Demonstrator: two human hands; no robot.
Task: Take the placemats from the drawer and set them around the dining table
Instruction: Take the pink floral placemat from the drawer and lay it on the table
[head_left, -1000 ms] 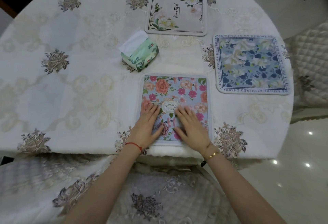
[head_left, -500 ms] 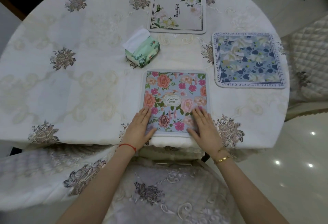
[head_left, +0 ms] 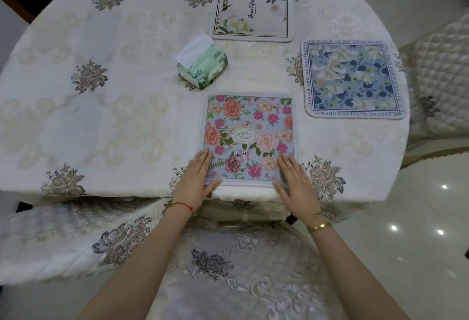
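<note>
Both hands have slid outward since a second ago, from the middle of the pink-rose floral square placemat (head_left: 250, 139) to its lower corners: left hand (head_left: 196, 180) flat, fingers straight, on the lower left corner; right hand (head_left: 295, 184) flat on the lower right corner, neither gripping. Mat lies at lower centre of frame on the white embroidered tablecloth (head_left: 114, 116). Blue-leaf square placemat (head_left: 352, 79) at right; white "Beautiful" square placemat (head_left: 252, 10) at top centre; green tissue pack (head_left: 203, 64) between, left of centre.

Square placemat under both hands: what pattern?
Pink and peach flowers on pale blue on the square placemat, clearest in the head view.
</note>
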